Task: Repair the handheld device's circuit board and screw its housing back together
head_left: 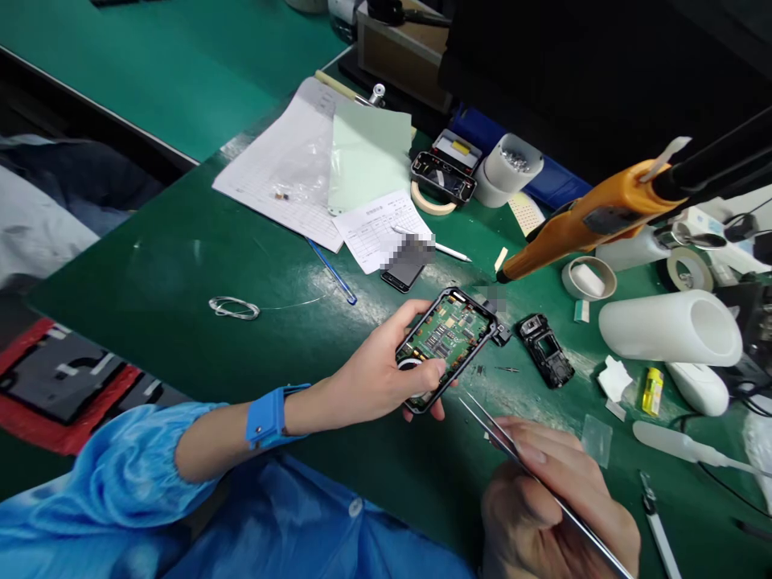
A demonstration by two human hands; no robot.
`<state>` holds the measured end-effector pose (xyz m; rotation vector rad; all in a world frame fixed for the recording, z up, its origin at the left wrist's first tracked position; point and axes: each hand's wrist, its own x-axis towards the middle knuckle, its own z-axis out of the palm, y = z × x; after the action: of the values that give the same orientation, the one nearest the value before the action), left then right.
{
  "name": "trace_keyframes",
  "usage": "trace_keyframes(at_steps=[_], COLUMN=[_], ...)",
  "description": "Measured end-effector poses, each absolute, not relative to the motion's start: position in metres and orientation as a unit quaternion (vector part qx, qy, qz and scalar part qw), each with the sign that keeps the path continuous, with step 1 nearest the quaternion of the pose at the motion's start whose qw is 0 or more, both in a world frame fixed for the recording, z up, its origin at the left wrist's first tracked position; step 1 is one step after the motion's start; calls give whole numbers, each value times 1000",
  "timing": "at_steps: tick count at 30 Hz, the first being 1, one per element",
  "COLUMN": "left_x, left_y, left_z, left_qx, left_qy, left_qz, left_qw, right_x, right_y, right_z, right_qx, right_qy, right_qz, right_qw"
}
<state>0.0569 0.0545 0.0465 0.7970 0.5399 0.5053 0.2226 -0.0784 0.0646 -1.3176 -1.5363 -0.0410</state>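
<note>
My left hand (pixel 383 370) grips an opened phone housing (pixel 455 338), its thumb pressed on the lower part. A green circuit board (pixel 449 326) with many small parts shows inside the black frame. In my right hand (pixel 555 490) are metal tweezers (pixel 512 454), held like a pen. Their two tips stand slightly apart, below and right of the housing, with nothing visible between them. A black inner phone casing (pixel 544 350) lies on the table right of the housing. Behind it rests a dark phone-like screen (pixel 407 261). Small loose parts lie near the housing's right edge.
An orange electric screwdriver (pixel 579 213) hangs at the right, its tip close to the table. Around it stand a white cup of screws (pixel 512 157), a white cylindrical bottle (pixel 669 328) and a yellow lighter (pixel 652 392). Papers (pixel 289 165), a blue pen (pixel 331 271) and coiled wire (pixel 234 308) lie left.
</note>
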Motion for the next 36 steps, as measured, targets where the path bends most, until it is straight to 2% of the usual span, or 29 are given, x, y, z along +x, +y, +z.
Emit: trace_keyframes(at_steps=[7,11,16,25,36], left_x=[55,53,50,50,47], left_y=[54,53,51,48,50], left_z=[43,44,46,45,44], left_qx=[396,423,457,523,542], left_qy=[220,186,138,148,142], left_qz=[234,243,247,269,264], left_qw=[860,853,843,796,785], right_x=[222,215,210,213,209], right_y=[-78,-70,-59,-60,-53], right_z=[62,60,58,54,58], right_qx=[-558,-554,-562,-556,-550], right_qy=[-622,-588,-517,-546,-507], right_qz=[-13,-44,-6,30,61], right_qw=[548,587,646,626,661])
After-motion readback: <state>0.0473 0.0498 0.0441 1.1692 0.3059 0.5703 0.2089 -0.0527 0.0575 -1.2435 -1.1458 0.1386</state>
